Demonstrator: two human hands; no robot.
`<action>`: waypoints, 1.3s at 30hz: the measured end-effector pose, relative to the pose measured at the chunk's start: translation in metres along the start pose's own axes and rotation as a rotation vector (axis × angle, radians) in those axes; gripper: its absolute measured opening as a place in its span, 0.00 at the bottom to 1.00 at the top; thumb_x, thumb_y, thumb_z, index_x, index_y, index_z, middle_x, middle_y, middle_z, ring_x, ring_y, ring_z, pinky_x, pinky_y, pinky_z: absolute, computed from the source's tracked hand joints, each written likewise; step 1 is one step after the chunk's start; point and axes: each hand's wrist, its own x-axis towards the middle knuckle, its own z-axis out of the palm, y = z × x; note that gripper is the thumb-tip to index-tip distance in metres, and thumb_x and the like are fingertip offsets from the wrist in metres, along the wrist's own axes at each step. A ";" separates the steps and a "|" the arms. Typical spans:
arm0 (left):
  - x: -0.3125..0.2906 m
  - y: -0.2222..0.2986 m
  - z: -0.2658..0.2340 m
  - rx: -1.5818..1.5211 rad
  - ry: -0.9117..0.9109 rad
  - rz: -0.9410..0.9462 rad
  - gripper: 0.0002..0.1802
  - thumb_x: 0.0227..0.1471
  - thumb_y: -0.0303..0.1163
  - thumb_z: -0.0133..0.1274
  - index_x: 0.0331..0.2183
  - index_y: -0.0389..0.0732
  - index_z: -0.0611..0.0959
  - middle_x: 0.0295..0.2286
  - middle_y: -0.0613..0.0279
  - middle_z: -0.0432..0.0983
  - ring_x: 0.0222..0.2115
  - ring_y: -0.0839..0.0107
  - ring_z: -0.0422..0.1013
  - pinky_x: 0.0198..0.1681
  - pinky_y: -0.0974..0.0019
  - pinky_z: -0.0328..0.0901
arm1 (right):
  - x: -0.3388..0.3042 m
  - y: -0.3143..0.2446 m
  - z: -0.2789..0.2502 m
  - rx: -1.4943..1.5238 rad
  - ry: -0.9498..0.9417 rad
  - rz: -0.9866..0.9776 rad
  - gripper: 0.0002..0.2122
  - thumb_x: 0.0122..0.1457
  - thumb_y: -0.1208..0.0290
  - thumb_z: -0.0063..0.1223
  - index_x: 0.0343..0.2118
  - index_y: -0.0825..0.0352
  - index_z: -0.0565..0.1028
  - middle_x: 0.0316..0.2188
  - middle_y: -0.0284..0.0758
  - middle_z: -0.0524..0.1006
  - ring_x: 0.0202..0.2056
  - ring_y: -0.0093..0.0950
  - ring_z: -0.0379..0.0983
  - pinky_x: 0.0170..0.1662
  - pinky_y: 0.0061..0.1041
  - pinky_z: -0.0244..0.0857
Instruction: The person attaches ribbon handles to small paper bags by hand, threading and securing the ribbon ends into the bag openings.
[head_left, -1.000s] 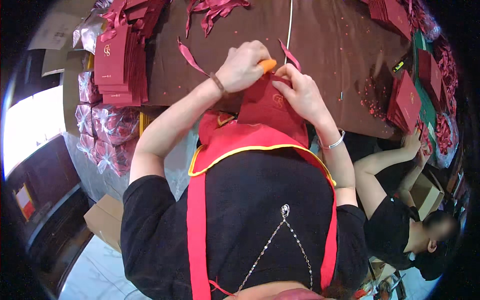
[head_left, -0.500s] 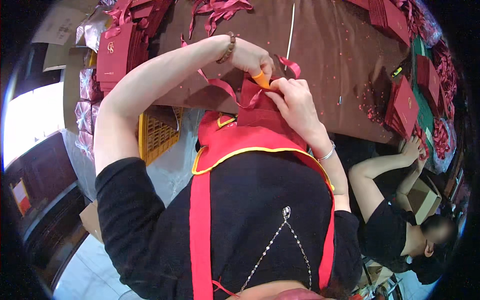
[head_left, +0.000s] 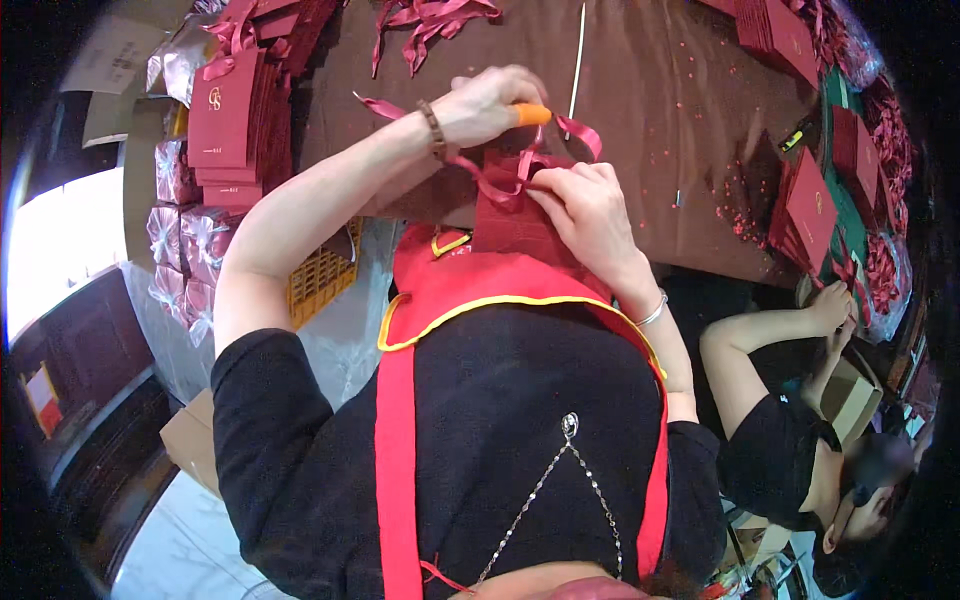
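A dark red paper gift bag (head_left: 503, 222) rests against my red apron at the table's near edge. A burgundy ribbon (head_left: 488, 188) loops over its top, with loose ends trailing left and right. My left hand (head_left: 490, 106), with an orange finger cot on one finger, is above the bag. Its fingers are closed on the ribbon, which runs down from under the orange fingertip. My right hand (head_left: 585, 205) is closed at the bag's upper right edge, thumb and forefinger pinching it beside the ribbon. The inside of the bag is hidden.
Stacks of red bags (head_left: 228, 120) stand at the far left, above wrapped bundles (head_left: 178, 240). Loose ribbons (head_left: 437, 22) lie on the brown tablecloth (head_left: 640, 150). More bags (head_left: 805, 205) are at right, beside a co-worker's hands (head_left: 832, 308). A yellow crate (head_left: 325, 275) is below the table.
My left hand has risen from the bag's top, drawing ribbon upward, and its elbow has moved right. My right hand has stayed at the bag's edge. The co-worker's head has lowered slightly.
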 end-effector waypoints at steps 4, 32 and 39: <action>0.010 0.001 -0.015 -0.268 -0.182 -0.141 0.19 0.55 0.40 0.45 0.31 0.32 0.80 0.26 0.63 0.76 0.30 0.77 0.69 0.37 0.72 0.63 | -0.003 0.002 0.003 -0.048 0.017 -0.060 0.04 0.48 0.74 0.57 0.28 0.64 0.74 0.22 0.32 0.74 0.26 0.29 0.69 0.36 0.27 0.58; 0.001 0.020 0.006 -0.137 -0.044 -0.002 0.26 0.44 0.34 0.57 0.45 0.37 0.69 0.35 0.57 0.73 0.35 0.70 0.69 0.40 0.70 0.64 | 0.001 0.013 0.009 -0.076 0.025 -0.080 0.06 0.50 0.71 0.54 0.31 0.64 0.72 0.22 0.33 0.72 0.26 0.30 0.68 0.33 0.29 0.59; 0.029 -0.005 0.019 -0.435 0.401 -0.177 0.28 0.43 0.26 0.57 0.48 0.36 0.66 0.33 0.58 0.73 0.34 0.73 0.69 0.39 0.72 0.65 | 0.001 0.014 0.006 -0.103 -0.015 -0.034 0.06 0.50 0.71 0.54 0.31 0.63 0.73 0.23 0.32 0.72 0.29 0.30 0.68 0.35 0.28 0.59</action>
